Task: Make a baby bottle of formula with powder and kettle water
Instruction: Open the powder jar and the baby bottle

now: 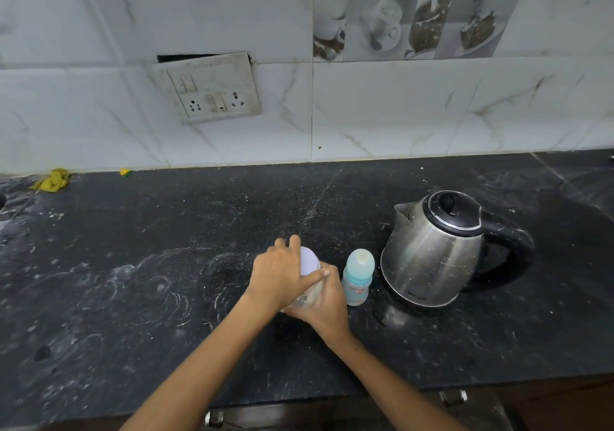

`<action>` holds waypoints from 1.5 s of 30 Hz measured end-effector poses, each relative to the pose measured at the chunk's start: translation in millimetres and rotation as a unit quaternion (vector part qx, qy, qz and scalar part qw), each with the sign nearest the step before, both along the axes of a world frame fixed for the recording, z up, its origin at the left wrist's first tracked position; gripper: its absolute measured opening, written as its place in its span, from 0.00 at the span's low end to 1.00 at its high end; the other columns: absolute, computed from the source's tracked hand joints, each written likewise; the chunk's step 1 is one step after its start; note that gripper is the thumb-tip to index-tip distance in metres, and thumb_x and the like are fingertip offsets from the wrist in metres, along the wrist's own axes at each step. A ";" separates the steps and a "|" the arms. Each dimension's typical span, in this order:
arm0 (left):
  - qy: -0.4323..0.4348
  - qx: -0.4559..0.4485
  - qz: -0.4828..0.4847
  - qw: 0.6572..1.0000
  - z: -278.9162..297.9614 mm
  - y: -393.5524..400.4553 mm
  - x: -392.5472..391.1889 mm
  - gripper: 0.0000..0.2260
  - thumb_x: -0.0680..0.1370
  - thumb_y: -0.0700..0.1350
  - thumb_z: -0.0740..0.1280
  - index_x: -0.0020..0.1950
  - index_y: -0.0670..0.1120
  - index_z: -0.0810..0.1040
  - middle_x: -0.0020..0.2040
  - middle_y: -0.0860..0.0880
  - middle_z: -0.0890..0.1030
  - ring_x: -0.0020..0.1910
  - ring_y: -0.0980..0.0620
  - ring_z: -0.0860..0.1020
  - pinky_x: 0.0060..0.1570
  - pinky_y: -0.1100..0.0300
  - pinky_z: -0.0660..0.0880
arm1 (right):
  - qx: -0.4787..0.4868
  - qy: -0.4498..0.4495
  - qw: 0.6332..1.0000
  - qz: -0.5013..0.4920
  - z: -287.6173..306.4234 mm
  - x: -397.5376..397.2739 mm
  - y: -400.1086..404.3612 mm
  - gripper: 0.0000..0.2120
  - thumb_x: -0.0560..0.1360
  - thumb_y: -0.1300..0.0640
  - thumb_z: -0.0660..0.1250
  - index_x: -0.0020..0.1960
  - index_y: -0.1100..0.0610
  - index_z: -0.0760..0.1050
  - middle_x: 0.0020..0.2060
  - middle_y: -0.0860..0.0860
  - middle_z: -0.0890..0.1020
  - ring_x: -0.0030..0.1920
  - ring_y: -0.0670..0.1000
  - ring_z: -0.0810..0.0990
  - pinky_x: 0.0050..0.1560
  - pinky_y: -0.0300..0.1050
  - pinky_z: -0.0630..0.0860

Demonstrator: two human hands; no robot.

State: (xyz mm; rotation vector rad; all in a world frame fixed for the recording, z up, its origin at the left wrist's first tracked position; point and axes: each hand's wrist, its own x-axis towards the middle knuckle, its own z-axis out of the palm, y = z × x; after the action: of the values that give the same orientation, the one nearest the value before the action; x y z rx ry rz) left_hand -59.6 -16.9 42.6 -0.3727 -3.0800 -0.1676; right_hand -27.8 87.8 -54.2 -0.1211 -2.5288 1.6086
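Observation:
A clear powder jar with a white lid (309, 259) stands on the black counter (166, 264) near its middle. My left hand (280, 274) lies over the lid with its fingers wrapped around the rim. My right hand (327, 306) grips the jar's body from the right and below, hiding most of it. Just right of the jar stands a small baby bottle (357, 279) with a pale blue cap on, upright and untouched. A steel electric kettle (432, 251) with a black lid and handle sits further right, lid shut, spout toward the wall.
A yellow cloth (51, 180) and a small yellow-green object (125, 172) lie at the back left by the tiled wall. A switch and socket plate (212, 89) hangs loose on the wall. The counter's front edge (365, 394) runs just below my forearms.

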 end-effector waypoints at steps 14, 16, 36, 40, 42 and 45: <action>-0.042 0.565 0.062 0.821 -45.9 -88.6 89.8 0.31 0.58 0.55 0.81 0.54 0.51 0.69 0.55 0.56 0.78 0.56 0.56 0.78 0.53 0.60 0.75 | 0.015 -0.010 1.000 0.017 2.2 32.4 8.1 0.49 0.63 0.57 0.81 0.76 0.60 0.57 0.73 0.49 0.65 0.74 0.49 0.62 0.72 0.38 0.58; -0.056 0.550 0.063 0.831 -68.3 -86.8 103.0 0.31 0.58 0.54 0.81 0.52 0.50 0.69 0.57 0.56 0.79 0.59 0.55 0.77 0.56 0.61 0.74 | 0.030 -0.007 0.999 0.020 3.2 42.9 15.7 0.43 0.68 0.60 0.78 0.76 0.60 0.59 0.74 0.51 0.65 0.75 0.50 0.63 0.74 0.45 0.61; 0.036 0.395 -0.086 0.914 -69.4 -24.7 113.6 0.10 0.79 0.51 0.63 0.59 0.49 0.71 0.54 0.54 0.76 0.54 0.58 0.74 0.52 0.59 0.73 | 0.007 0.053 0.993 -0.107 8.9 68.9 71.0 0.21 0.68 0.61 0.78 0.57 0.58 0.74 0.50 0.51 0.77 0.53 0.48 0.79 0.52 0.43 0.78; 0.066 0.417 -0.157 0.893 -44.7 12.1 84.5 0.15 0.79 0.44 0.65 0.65 0.47 0.69 0.64 0.51 0.73 0.65 0.56 0.71 0.64 0.60 0.69 | -0.016 0.005 0.994 -0.108 4.1 50.2 80.4 0.38 0.65 0.57 0.80 0.69 0.61 0.67 0.65 0.54 0.74 0.65 0.49 0.73 0.64 0.45 0.72; 0.032 0.409 -0.179 0.894 -35.1 24.7 62.2 0.22 0.78 0.42 0.68 0.70 0.49 0.66 0.73 0.49 0.66 0.73 0.54 0.64 0.72 0.61 0.61 | -0.021 -0.004 0.997 -0.078 2.1 37.7 78.5 0.40 0.65 0.57 0.80 0.72 0.62 0.65 0.68 0.54 0.73 0.67 0.50 0.71 0.67 0.44 0.69; -0.033 0.338 -0.210 0.917 -28.4 37.9 28.2 0.34 0.75 0.42 0.70 0.76 0.54 0.55 0.78 0.51 0.57 0.77 0.57 0.54 0.77 0.56 0.50 | -0.007 0.017 0.998 -0.055 -2.5 23.0 77.3 0.35 0.67 0.61 0.79 0.69 0.64 0.67 0.62 0.54 0.77 0.62 0.49 0.75 0.59 0.31 0.70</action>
State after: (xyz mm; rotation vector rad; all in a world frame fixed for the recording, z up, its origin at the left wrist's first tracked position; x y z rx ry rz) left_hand -31.4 21.0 14.2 -0.9666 -2.6994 -1.2219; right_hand -4.8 165.1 -56.7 -0.2276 -2.4397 1.5737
